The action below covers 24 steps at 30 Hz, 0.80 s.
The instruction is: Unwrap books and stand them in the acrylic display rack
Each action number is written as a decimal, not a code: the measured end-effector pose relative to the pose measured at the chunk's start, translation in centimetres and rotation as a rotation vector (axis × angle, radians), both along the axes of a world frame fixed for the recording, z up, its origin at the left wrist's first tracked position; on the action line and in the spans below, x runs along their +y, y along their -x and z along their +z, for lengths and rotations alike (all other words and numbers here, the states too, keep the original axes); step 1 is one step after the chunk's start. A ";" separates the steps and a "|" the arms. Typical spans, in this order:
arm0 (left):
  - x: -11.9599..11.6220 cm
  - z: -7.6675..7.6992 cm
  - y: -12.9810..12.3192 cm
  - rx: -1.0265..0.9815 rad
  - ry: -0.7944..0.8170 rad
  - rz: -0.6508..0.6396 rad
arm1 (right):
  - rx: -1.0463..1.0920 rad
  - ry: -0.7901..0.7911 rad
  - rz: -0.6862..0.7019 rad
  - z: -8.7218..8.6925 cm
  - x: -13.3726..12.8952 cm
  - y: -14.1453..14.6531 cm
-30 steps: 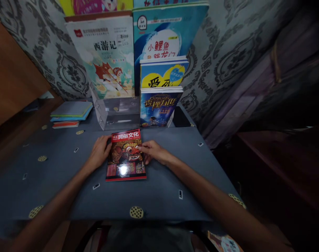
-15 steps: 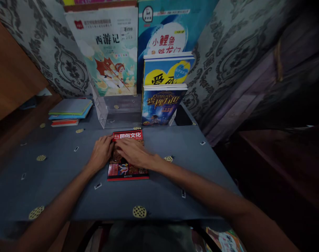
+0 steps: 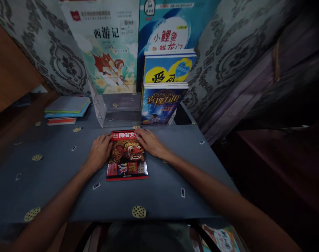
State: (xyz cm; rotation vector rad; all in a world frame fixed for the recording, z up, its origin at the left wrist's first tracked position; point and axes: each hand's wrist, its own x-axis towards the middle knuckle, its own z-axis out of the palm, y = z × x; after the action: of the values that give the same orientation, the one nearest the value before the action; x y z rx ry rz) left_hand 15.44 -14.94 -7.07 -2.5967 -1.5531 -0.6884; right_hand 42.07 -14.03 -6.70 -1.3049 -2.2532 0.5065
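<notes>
A clear rack (image 3: 100,113) stood before the patterned wall (image 3: 67,64), and it carried several upright books (image 3: 114,45). To the left, a small stack (image 3: 67,105) lay on the grey-blue worktop (image 3: 161,196). On the right side hung a curtain (image 3: 243,89), gathered by a tan tie (image 3: 276,63).

A book (image 3: 127,154) lies on the table (image 3: 164,196) between two hands, the left hand (image 3: 100,150) at its left edge, the right hand (image 3: 150,141) at its far right corner. Beyond it stands a rack (image 3: 97,108), front books (image 3: 160,106) to the right, back books (image 3: 106,52) behind. Left of the rack, a stack (image 3: 64,108); to the rear, the wall (image 3: 67,63); far right, a curtain (image 3: 243,91).
</notes>
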 end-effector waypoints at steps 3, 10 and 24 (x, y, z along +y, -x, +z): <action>0.0 0.3 0.0 0.020 -0.010 0.006 | 0.028 0.025 -0.001 -0.4 0.2 -1.6; 0.0 1.8 -2.3 0.097 0.036 -0.086 | -0.045 0.053 0.003 0.2 -0.5 -1.7; -0.1 1.3 -3.4 0.041 0.099 -0.092 | -0.157 0.079 0.249 0.4 -5.5 -1.2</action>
State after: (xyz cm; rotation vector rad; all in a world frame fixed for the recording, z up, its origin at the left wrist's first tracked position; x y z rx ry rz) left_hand 18.83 -15.09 -5.81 -2.7497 -1.5018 -0.5741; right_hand 43.32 -19.57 -6.28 -1.1414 -2.5678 0.6036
